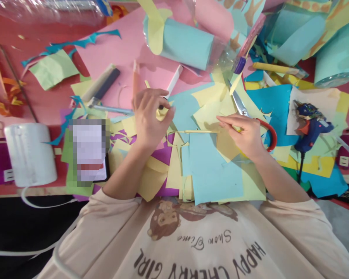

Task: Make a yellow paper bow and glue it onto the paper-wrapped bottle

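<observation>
Near the middle, my left hand (151,116) is bent with thumb and fingers closed round a small yellow paper piece (162,112) that has a dark spot on it. My right hand (244,133) is held to the right with its fingertips pinched together; whatever is between them is too small to make out. Pale yellow paper (209,114) lies under and beside those fingertips. Scissors with red handles (275,135) lie just behind my right hand, blades toward the top. A light blue sheet (215,166) rests between my forearms.
A blue glue gun (311,133) sits on paper at the right. At the left are a phone (103,172) and a white box-shaped device (30,155) with a cable. Blue paper-wrapped bottle (183,42) lies at the top, among markers and scraps. More wrapped containers stand top right.
</observation>
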Demonstrator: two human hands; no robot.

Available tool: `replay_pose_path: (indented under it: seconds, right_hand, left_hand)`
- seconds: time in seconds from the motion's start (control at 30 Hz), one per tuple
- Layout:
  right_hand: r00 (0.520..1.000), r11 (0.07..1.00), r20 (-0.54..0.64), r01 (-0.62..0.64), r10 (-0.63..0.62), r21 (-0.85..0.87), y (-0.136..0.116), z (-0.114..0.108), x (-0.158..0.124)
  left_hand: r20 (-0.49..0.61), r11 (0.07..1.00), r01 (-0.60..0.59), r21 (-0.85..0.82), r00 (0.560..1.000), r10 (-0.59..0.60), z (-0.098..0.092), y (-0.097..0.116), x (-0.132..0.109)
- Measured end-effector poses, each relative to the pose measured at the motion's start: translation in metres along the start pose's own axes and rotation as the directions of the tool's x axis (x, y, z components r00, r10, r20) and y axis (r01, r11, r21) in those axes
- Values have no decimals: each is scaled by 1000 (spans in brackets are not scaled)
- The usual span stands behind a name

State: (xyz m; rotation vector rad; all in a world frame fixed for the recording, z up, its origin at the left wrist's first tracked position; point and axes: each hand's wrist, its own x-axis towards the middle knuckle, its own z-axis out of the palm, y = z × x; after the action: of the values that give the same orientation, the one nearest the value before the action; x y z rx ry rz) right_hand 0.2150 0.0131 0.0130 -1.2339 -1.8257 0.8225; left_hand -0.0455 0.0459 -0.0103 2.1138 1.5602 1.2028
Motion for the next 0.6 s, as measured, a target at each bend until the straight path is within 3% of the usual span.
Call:
replay_pose_path:
  seconds: [0.2,0.3,0.4,0.53,0.6]
  right_hand:
    - [999,999,17,-44,44,24,-2,-2,0]
    - [997,999,57,-53,53,-9,-5,-3,1]
    - [990,994,140,6,9,-107,-5,-2,2]
    - [942,949,319,187,-100,-256,0,1,3]
    - [931,937,345,218,-115,-274,4,2,3]
  left_hand:
    - [-220,973,22,-229,973,-74,-7,4,2]
    - [-328,944,62,-324,928,-174,-8,5,5]
    - [-363,880,115,-461,881,-305,-8,3,9]
    - [-452,814,-38,-580,846,-282,-6,-6,14]
    - [-460,787,-74,-612,843,-279,-6,-7,15]
